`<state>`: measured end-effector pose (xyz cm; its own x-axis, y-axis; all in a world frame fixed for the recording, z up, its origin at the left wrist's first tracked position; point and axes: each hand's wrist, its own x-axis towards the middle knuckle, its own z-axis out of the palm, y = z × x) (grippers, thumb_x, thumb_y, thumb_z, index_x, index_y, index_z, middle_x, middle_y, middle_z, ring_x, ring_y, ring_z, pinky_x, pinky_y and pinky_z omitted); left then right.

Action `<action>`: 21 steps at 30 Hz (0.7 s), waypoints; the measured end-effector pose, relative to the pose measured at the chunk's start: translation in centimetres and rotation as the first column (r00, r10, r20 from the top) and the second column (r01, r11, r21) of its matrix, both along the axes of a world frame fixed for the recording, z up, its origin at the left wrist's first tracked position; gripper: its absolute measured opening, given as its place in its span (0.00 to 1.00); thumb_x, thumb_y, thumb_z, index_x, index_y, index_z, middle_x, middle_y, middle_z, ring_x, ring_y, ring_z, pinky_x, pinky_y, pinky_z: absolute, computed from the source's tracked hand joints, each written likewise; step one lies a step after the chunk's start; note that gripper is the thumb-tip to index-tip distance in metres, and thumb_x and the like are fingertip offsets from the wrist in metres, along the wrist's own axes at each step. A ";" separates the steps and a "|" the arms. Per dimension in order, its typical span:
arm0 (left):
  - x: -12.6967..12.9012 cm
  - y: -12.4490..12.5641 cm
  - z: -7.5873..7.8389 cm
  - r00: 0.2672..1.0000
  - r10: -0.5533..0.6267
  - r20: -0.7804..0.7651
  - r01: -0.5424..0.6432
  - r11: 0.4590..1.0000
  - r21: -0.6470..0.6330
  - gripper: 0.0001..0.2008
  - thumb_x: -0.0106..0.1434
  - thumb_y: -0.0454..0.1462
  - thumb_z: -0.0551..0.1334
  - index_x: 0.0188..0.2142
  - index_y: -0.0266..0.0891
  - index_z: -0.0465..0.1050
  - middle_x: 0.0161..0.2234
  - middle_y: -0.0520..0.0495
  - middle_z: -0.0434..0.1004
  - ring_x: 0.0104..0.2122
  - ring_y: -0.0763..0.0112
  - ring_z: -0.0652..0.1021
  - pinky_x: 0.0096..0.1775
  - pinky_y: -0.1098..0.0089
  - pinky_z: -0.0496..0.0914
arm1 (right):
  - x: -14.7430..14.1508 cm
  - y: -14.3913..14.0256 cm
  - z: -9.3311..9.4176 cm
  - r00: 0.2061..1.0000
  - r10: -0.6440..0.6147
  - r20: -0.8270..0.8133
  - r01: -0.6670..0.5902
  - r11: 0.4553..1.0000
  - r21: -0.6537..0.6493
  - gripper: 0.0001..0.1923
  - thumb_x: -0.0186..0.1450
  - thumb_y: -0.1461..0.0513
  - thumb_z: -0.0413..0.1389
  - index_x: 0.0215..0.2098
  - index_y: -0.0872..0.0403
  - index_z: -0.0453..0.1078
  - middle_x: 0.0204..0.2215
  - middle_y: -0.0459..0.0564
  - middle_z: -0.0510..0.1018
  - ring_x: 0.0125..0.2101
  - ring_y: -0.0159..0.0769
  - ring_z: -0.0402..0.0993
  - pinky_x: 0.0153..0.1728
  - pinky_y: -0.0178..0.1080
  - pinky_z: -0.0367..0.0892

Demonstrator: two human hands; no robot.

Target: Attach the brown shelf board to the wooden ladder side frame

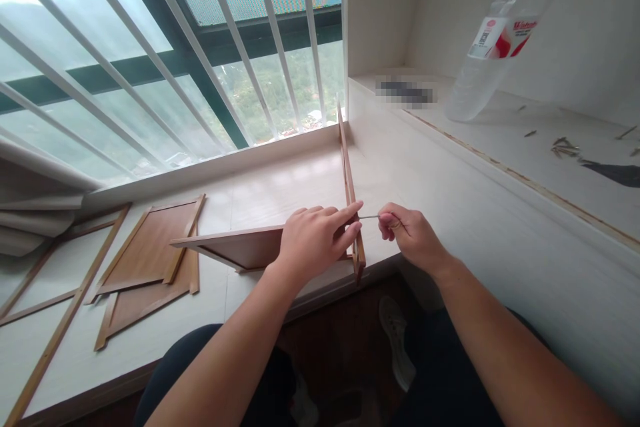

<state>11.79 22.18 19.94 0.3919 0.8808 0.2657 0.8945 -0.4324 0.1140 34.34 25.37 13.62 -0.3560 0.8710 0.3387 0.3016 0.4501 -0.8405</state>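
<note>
Left hand (316, 240): gripped one standing panel (250, 247) on the ledge (270, 193), touching one upright frame (347, 170)!
Right hand (417, 235): closed round one thin metal rod (369, 217), tip at the frame!
Flat panels (147, 243): two, lay overlapped.
Bottle (473, 83): one; red label (507, 39) lettering looked blurred.

Fingers (388, 221) gripping thin rod (369, 217), wooden frame (349, 177), bottle (500, 47)

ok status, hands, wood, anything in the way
Left hand on wooden panel and frame. Right hand holding thin metal rod to frame. Bottle clear, on ledge.
</note>
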 end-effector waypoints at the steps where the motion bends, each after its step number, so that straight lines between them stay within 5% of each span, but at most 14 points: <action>1: 0.0 0.0 0.0 1.000 0.002 -0.002 -0.002 1.000 0.001 0.23 0.74 0.53 0.49 0.64 0.60 0.68 0.35 0.53 0.83 0.36 0.68 0.80 0.35 0.66 0.61 | 0.0 0.0 0.0 1.000 0.001 -0.001 -0.001 1.000 0.004 0.22 0.76 0.49 0.46 0.30 0.53 0.66 0.23 0.44 0.70 0.24 0.30 0.64 0.32 0.35 0.60; 11: 0.1 0.0 0.1 1.000 0.009 -0.006 -0.009 1.000 0.010 0.23 0.74 0.53 0.49 0.63 0.61 0.69 0.36 0.52 0.83 0.36 0.68 0.80 0.34 0.66 0.62 | -0.5 -0.1 -0.4 0.994 -0.030 -0.106 0.025 0.999 -0.046 0.24 0.74 0.46 0.49 0.28 0.53 0.68 0.22 0.45 0.71 0.24 0.30 0.65 0.32 0.34 0.60; 21: 0.1 0.1 0.0 1.000 0.009 -0.003 -0.009 1.000 0.008 0.23 0.74 0.53 0.49 0.63 0.60 0.69 0.37 0.53 0.84 0.37 0.68 0.80 0.34 0.66 0.61 | -1.8 -0.7 0.0 0.927 -0.040 -0.374 -0.076 0.954 -0.290 0.28 0.71 0.41 0.51 0.27 0.54 0.67 0.19 0.46 0.71 0.21 0.30 0.68 0.26 0.35 0.65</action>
<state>11.92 22.24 19.92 0.3845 0.8823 0.2714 0.8987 -0.4249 0.1083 32.53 24.65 13.59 -0.2710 0.9457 0.1792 -0.0640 0.1681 -0.9837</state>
